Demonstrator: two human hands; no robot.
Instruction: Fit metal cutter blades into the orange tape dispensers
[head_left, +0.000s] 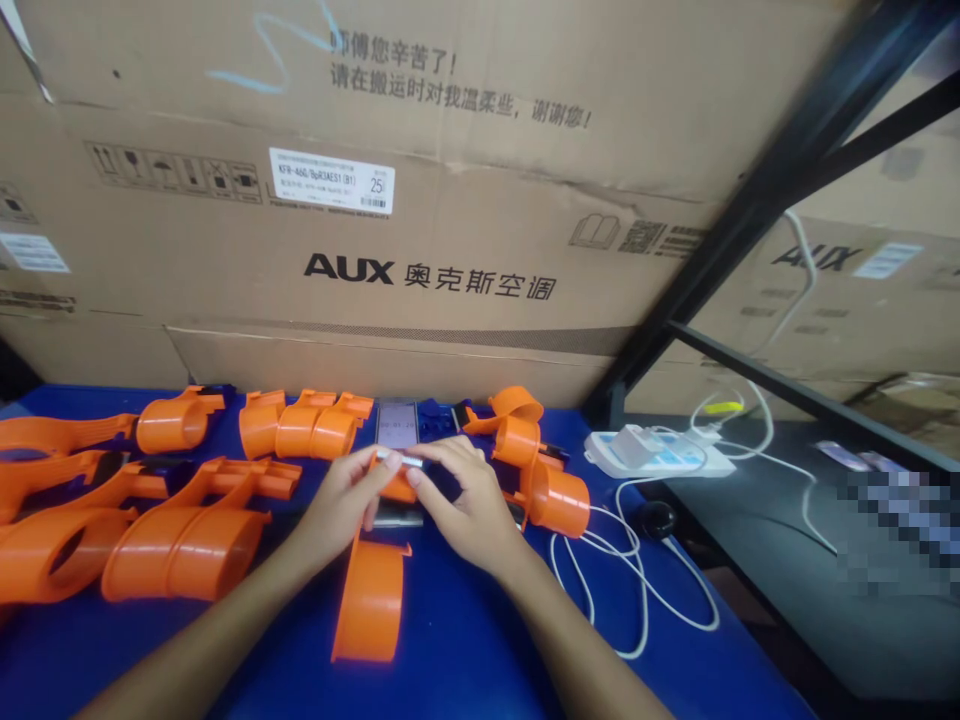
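Observation:
An orange plastic part [371,600] with a curved, cup-like end hangs below my hands, its narrow upper section running up between them. My left hand [337,510] is closed on that upper section, thumb on top. From the other side, my right hand [469,505] pinches the same section between thumb and fingers. A small white strip [399,459] shows along the top edge at my fingertips; whether it is separate from the part, I cannot tell. Behind my hands lies a phone [396,424] with a timer on its screen. My fingers partly hide the joint.
Several similar orange parts [184,555] lie to the left, more orange cups [559,498] to the right. White cables [645,600] loop from a power strip [660,455]. A large cardboard box [450,220] backs the blue table [465,650]; a black metal frame [720,220] rises at right.

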